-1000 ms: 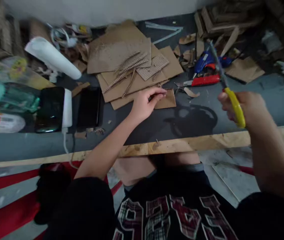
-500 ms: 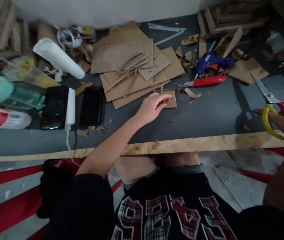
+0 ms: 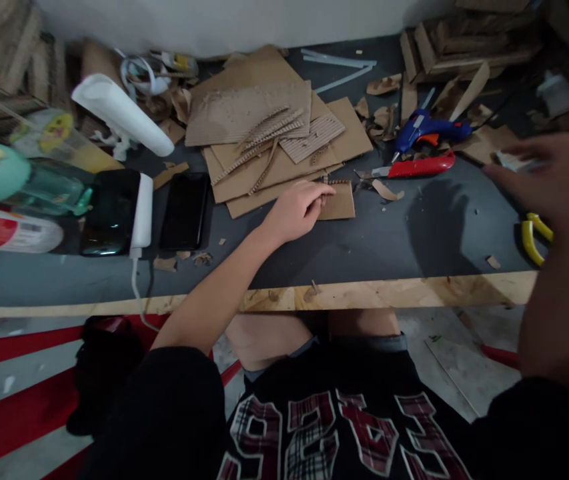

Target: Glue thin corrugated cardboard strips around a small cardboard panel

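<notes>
My left hand point(image 3: 297, 208) rests on a small square of cardboard point(image 3: 341, 200) in the middle of the table, its fingers closed; whatever lies between the fingertips is too small to make out. A thin corrugated strip stands along the square's back edge. Over the right side of the table is my right hand point(image 3: 551, 173), blurred, with fingers apart and nothing visible in them. Below it lie the scissors, their yellow handle point(image 3: 531, 240) showing and the rest mostly hidden by my hand and arm.
Cardboard sheets point(image 3: 244, 113) with loose corrugated strips lie behind my left hand. A blue glue gun point(image 3: 427, 130) and red utility knife point(image 3: 421, 167) are right of them. At left are a black phone point(image 3: 184, 210), a white paper roll point(image 3: 121, 113) and bottles point(image 3: 14, 230).
My right hand has let go of the scissors, which now lie on the table, and has moved up and left. My left hand has shifted slightly left on the cardboard square.
</notes>
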A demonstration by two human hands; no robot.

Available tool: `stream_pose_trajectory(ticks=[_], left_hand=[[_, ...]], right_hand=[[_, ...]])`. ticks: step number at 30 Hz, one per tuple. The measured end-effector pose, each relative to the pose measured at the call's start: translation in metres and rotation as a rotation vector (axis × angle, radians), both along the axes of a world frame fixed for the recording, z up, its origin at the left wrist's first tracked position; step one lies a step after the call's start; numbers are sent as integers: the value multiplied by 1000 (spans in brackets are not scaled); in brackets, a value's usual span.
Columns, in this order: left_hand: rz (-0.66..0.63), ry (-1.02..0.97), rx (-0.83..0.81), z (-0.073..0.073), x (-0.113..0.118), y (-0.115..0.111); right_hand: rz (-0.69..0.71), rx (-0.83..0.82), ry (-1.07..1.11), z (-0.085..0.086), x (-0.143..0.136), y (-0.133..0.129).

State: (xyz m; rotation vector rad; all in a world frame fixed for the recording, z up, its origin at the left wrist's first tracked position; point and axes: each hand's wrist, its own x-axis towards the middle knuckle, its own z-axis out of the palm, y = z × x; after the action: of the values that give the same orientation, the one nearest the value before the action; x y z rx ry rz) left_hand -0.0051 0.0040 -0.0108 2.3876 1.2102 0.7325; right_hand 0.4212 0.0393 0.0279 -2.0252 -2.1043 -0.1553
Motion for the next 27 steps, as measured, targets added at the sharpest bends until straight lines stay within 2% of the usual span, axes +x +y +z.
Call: stream_pose_trajectory(ticks=[2, 4, 6, 9, 11, 13, 16, 21, 24, 27], left_hand=[[-8, 136, 4, 3, -3, -1], [53, 230, -20, 7, -4, -2], [180, 293, -46, 11, -5, -2], [395, 381, -77, 14, -5, -1], [448, 391, -89, 15, -5, 1], [387, 364, -101, 15, -6, 2], [224, 350, -106, 17, -10, 3], [-50, 393, -130, 22, -20, 6], [-69, 442, -133, 20, -19, 6], [-39, 459, -97, 14, -9, 3]], right_hand=[[37, -19, 97, 12, -52, 22], [106, -62, 55, 15, -79, 47], [167, -136, -30, 12, -85, 69], [111, -218, -162, 10, -84, 90], [102, -271, -274, 13, -85, 97], [112, -302, -349, 17, -87, 102], [94, -257, -316, 23, -85, 102], [108, 51, 1, 28, -79, 75], [200, 319, 149, 23, -87, 50], [331, 493, 167, 15, -100, 33]])
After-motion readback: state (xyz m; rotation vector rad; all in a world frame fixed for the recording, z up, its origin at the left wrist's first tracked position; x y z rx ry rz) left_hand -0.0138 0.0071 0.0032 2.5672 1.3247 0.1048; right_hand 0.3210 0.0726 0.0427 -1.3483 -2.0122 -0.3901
